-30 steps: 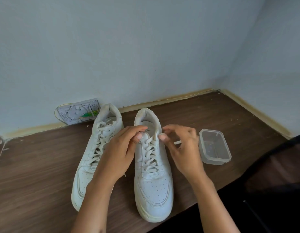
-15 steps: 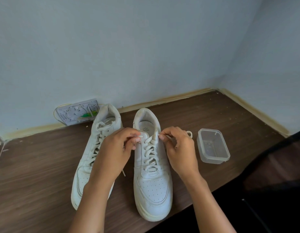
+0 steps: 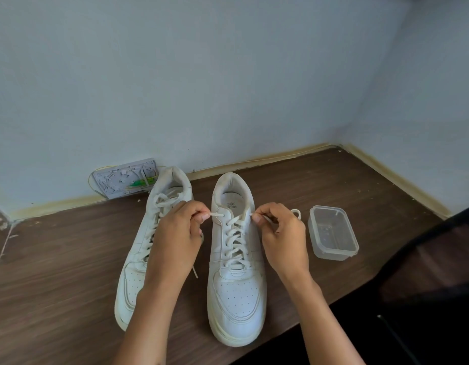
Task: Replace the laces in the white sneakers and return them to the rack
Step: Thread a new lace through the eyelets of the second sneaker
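Two white sneakers stand side by side on a dark wooden table (image 3: 320, 180), toes toward me. The right sneaker (image 3: 237, 291) has a white lace (image 3: 234, 241) crossed up its front. My left hand (image 3: 178, 238) pinches the lace's left end beside the top eyelet. My right hand (image 3: 283, 238) pinches the other end at the shoe's right side, and a loop of lace shows behind its fingers. The left sneaker (image 3: 138, 259) is laced too and is partly hidden by my left hand and forearm.
A clear plastic container (image 3: 333, 233) without a lid stands just right of my right hand. A pale socket plate (image 3: 122, 180) with wires leans on the wall behind the left sneaker. The table meets walls at the back and right; its front edge drops off at lower right.
Both hands have moved apart from the tongue of the right sneaker, drawing the two lace ends out to the sides. The shoes and container have stayed put.
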The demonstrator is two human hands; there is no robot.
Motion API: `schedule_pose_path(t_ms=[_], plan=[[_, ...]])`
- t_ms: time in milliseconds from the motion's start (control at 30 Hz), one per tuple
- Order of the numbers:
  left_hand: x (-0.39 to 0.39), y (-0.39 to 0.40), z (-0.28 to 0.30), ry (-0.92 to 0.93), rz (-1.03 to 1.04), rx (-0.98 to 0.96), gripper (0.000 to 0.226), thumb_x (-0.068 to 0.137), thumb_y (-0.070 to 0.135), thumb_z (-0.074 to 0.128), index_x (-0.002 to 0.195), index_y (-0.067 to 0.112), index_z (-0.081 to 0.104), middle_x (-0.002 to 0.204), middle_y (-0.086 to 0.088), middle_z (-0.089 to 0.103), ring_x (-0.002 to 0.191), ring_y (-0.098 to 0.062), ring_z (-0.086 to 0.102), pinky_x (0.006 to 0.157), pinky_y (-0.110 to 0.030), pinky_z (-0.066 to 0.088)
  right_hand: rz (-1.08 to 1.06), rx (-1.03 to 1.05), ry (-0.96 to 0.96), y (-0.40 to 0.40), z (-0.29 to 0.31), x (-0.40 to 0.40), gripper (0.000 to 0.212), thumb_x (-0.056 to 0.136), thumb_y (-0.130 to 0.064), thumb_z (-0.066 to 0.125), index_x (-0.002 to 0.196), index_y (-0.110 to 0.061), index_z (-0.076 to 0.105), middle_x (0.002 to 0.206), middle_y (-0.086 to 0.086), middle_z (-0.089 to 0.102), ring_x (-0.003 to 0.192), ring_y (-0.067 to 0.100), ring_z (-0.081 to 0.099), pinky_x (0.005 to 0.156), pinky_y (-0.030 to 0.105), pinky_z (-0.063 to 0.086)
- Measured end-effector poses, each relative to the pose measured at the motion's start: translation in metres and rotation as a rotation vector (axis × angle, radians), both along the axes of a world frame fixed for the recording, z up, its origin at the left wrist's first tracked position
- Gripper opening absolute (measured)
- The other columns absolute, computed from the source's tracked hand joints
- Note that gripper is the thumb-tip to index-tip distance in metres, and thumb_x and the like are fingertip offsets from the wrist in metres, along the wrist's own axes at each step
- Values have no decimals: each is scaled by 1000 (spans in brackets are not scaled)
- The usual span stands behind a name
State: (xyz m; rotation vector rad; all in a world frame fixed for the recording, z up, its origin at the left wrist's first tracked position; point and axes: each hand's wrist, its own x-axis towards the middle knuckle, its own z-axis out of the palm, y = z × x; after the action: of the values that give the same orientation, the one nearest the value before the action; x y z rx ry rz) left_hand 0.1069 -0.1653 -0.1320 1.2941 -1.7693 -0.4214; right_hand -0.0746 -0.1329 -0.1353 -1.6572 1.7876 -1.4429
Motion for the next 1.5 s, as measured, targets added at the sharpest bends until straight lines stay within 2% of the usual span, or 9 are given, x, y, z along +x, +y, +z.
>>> schedule_pose_path(t_ms=[267, 433, 567, 733, 867, 1067, 1233, 1367, 1500], plan=[[-1, 2, 7, -42, -9, 77, 15, 95, 4, 56, 93, 18, 62, 86, 9, 61, 75, -7, 60, 65, -14, 44, 18, 64, -10, 1, 1, 0, 17, 92, -7, 64, 83, -22, 64, 79, -9, 65, 77, 4, 61, 66, 11, 45], [9, 10, 25, -118, -62, 308, 20, 99, 27, 53, 91, 20, 70, 63, 10, 57, 56, 2, 53, 52, -12, 37, 96, 212, -96, 8, 12, -6, 14, 95, -26, 62, 82, -20, 64, 67, 5, 60, 56, 5, 47, 54, 25, 42], [16, 18, 40, 191, -237, 580, 25, 99, 28, 54, 89, 19, 75, 60, 8, 61, 60, -4, 59, 74, -26, 58, 212, 319, -113, 16, 25, -15, 20, 97, -28, 57, 83, -17, 66, 62, 2, 56, 59, 5, 47, 57, 18, 39], [8, 28, 47, 439, -541, 851, 26, 89, 25, 60, 101, 8, 76, 98, -9, 76, 97, -21, 72, 85, -29, 57, 646, 473, -381, 29, 34, -25, 20, 96, -12, 57, 100, 6, 67, 70, 2, 64, 64, 5, 56, 62, 15, 41], [3, 30, 44, 525, -575, 867, 27, 82, 28, 66, 99, 12, 79, 98, -16, 73, 93, -16, 68, 88, -24, 54, 710, 500, -369, 29, 35, -29, 16, 94, -15, 62, 95, -4, 72, 78, 12, 68, 81, 20, 65, 86, 26, 49], [-2, 29, 40, 591, -613, 880, 37, 71, 41, 70, 97, 18, 80, 85, -1, 68, 87, -9, 60, 88, -22, 49, 687, 510, -324, 26, 32, -29, 29, 85, -27, 71, 96, 0, 74, 98, 28, 69, 102, 43, 64, 101, 48, 48], [1, 27, 37, 642, -668, 900, 24, 82, 33, 74, 96, 15, 80, 99, -20, 67, 97, -20, 60, 96, -32, 47, 708, 510, -299, 25, 31, -29, 20, 85, -24, 72, 87, -5, 76, 93, 23, 71, 98, 36, 67, 99, 45, 50], [3, 26, 39, 659, -656, 863, 19, 81, 28, 71, 92, 16, 80, 89, 1, 73, 93, -10, 68, 84, -20, 51, 658, 389, -303, 23, 33, -29, 18, 86, -17, 71, 91, -1, 74, 85, 10, 73, 78, 21, 67, 73, 25, 53], [6, 23, 39, 457, -603, 691, 22, 79, 22, 69, 97, 12, 77, 101, 2, 76, 104, -9, 68, 86, -17, 51, 469, 126, -238, 14, 29, -25, 20, 93, -20, 61, 111, -15, 70, 102, -1, 70, 77, 20, 67, 76, 35, 56]])
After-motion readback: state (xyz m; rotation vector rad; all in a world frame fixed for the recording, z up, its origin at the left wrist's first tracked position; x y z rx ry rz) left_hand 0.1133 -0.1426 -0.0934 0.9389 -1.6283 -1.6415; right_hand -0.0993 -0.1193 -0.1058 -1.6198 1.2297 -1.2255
